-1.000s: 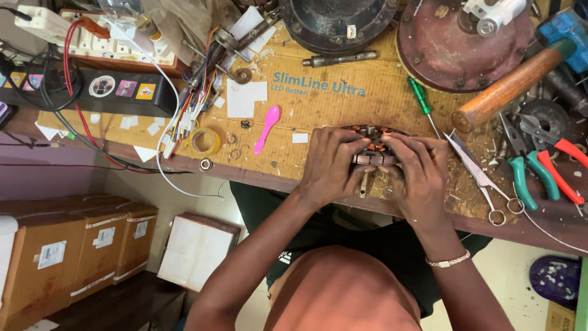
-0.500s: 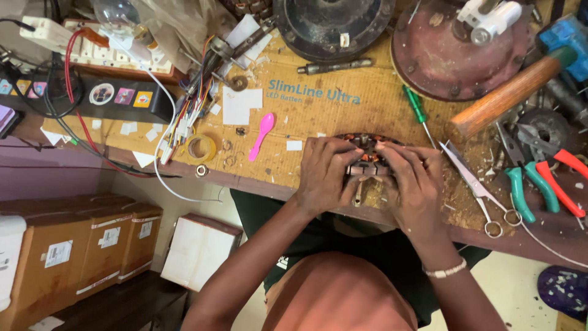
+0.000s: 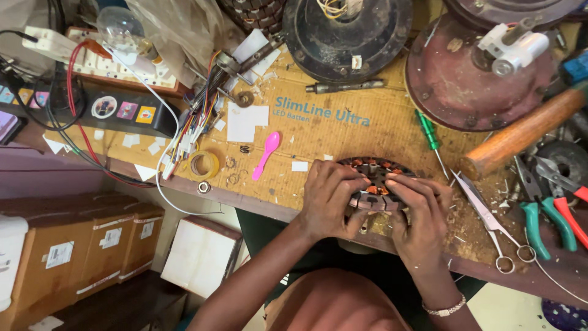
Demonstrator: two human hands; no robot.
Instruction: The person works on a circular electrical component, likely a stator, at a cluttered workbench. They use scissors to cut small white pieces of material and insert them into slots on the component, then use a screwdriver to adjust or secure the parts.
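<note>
Fingers of both hands close round a fan-motor stator (image 3: 373, 184) — a ring of copper windings on a dark laminated core — held at the near edge of the bench (image 3: 343, 132). The left hand (image 3: 327, 199) grips its left side, fingers curled tight over the rim, thumb underneath. The right hand (image 3: 419, 214) clasps the right side, fingers laid narrow across the top of the windings; a thin bracelet (image 3: 446, 308) circles that wrist. The stator sits tilted, partly over the bench edge.

Scissors (image 3: 487, 217) lie just right of the right hand, with green-handled pliers (image 3: 539, 224) and red-handled ones (image 3: 569, 217) further right. A green screwdriver (image 3: 430, 138) rests beyond the stator, near a wooden hammer handle (image 3: 520, 132). A pink plastic spoon (image 3: 266, 153) and a roll of tape (image 3: 203, 165) lie well to the left — beside a tangle of coloured wires (image 3: 190, 132). Two round motor housings (image 3: 349, 34) stand at the far side. Cardboard boxes (image 3: 67, 251) sit on the floor below.
</note>
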